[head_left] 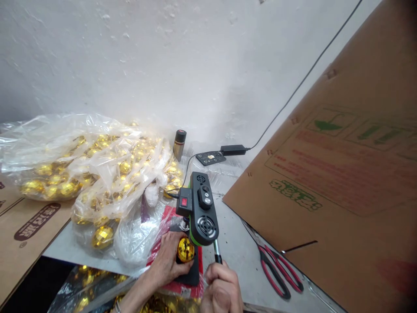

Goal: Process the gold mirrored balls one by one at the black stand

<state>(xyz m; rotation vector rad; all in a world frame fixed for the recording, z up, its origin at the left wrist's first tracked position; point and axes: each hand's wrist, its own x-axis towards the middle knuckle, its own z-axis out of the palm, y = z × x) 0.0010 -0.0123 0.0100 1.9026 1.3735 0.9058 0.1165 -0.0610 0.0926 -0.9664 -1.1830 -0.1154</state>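
My left hand (165, 260) is closed around a small gold faceted ball (186, 250), with the fingers behind it and the thumb in front. The ball sits over the dark base (190, 278) of a small black bench machine (198, 206), close to its head. This machine has round vents, a red switch and a green lower edge. Wrapped around the black grip of the machine's metal lever (217, 251) is my right hand (222, 289). A red sheet (166, 217) lies beneath the base.
Clear plastic bags (107, 174) full of gold balls spread along the left. Red-and-black scissors (280, 269) lie beside a large cardboard box (342, 174) at right. A tumbler (179, 144), a dark patterned pad (211, 158) and a power adapter (233, 150) with its cable stand near the wall.
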